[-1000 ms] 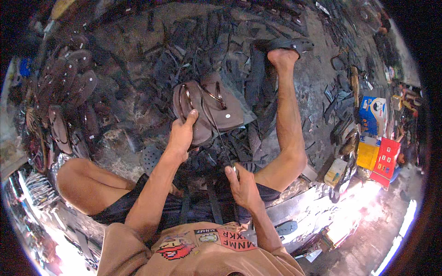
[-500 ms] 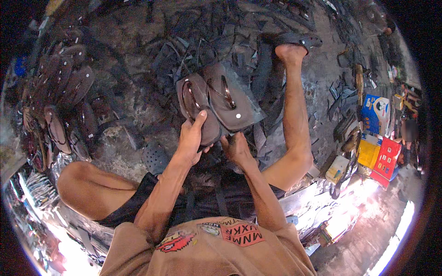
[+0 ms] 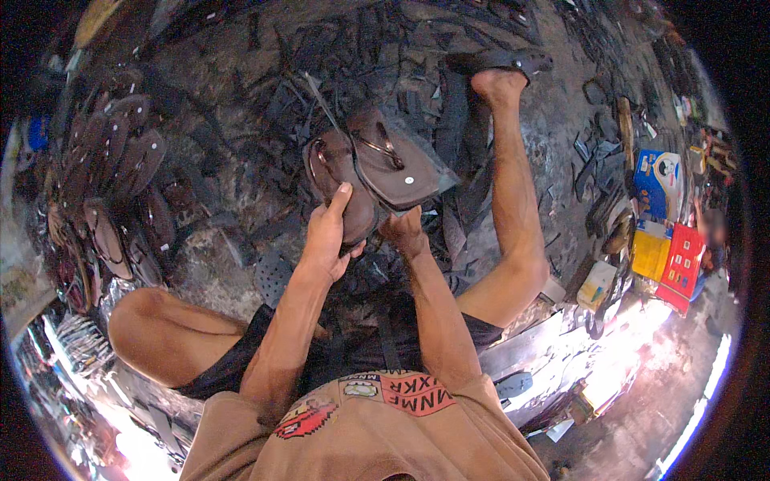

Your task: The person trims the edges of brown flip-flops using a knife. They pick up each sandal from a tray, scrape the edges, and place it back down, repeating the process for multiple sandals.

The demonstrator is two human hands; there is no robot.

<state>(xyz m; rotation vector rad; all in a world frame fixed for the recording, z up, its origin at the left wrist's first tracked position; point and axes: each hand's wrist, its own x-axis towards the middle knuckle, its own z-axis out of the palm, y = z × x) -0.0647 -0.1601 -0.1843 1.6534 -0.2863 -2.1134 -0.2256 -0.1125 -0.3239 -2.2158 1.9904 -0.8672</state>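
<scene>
Brown, smooth-topped thong sandal, its heel end toward the wearer of the camera, is gripped in the left hand: the thumb presses on top while the other fingers curl under the near end. Lying against its right side is a second sandal, broader and squared off at the heel, with a see-through sheet edge showing along its right. Both are held up in front of the lap, their long axes sloping from upper left to lower right. That square heel end lies just ahead of the right hand, which is nearer to it than the left; the right fingers are bent in beneath the edge, and whether they grasp anything cannot be told, because the sole hides them. A thin pale strip sticks out beyond the two, angled up and left; where it is fixed is unclear. Dark scraps litter the floor around them. More sandals lie in a pile at far left, while a red box stands at far right.
</scene>
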